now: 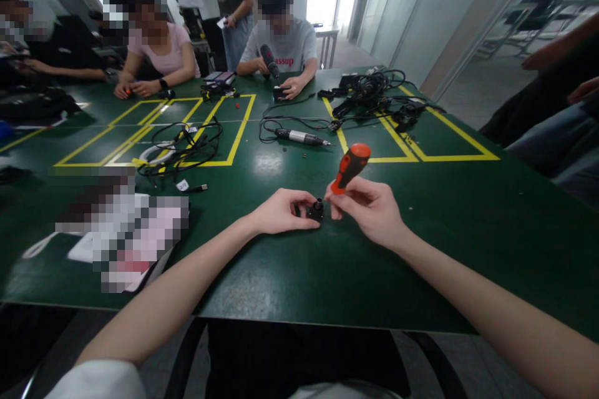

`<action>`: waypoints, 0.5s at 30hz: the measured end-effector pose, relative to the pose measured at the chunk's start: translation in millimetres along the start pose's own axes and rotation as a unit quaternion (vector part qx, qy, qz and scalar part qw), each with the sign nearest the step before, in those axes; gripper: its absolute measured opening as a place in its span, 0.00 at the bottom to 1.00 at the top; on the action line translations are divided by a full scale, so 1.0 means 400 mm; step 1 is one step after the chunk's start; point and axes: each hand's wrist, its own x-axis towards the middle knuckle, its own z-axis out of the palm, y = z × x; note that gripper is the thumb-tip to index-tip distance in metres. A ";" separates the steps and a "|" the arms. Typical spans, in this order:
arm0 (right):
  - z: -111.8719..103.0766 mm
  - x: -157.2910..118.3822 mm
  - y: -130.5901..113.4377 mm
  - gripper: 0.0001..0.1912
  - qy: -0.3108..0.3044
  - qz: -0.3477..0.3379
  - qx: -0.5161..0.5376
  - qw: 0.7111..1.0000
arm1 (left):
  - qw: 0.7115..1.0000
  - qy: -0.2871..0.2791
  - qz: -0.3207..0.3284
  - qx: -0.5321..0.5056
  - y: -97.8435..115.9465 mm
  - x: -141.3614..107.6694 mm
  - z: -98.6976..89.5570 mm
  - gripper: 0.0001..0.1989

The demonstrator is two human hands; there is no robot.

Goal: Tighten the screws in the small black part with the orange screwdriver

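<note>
Between the thumb and fingers of my left hand [285,211] is a small black part [315,213] with a short round post sticking up, resting on the green table [262,274]. My right hand [369,209] is closed around the lower end of a screwdriver [352,167] with an orange and black handle. The handle leans up and to the right. Its tip is hidden by my fingers, close to the right side of the black part; I cannot tell whether they touch.
An electric screwdriver [302,137] with a cord lies ahead. Looped cables [187,146] are at the left, and a tangled heap of black cables [369,93] at the back right. Blurred flat items [145,237] lie left of my forearm. Across the table a person [281,43] holds a tool.
</note>
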 end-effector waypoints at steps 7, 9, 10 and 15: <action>0.001 -0.004 0.010 0.18 -0.012 0.012 0.042 0.999 | 1.000 0.002 0.009 0.008 -0.006 0.002 0.002 0.16; 0.002 -0.006 0.014 0.19 -0.005 0.008 0.044 0.999 | 1.000 0.001 0.004 0.010 -0.005 0.002 0.001 0.16; 0.002 -0.006 0.014 0.19 -0.001 0.009 0.037 0.999 | 1.000 0.000 0.002 0.011 -0.004 0.002 0.001 0.16; 0.001 -0.003 0.007 0.20 0.011 0.009 -0.011 1.000 | 1.000 0.002 0.007 0.005 -0.001 0.001 0.003 0.16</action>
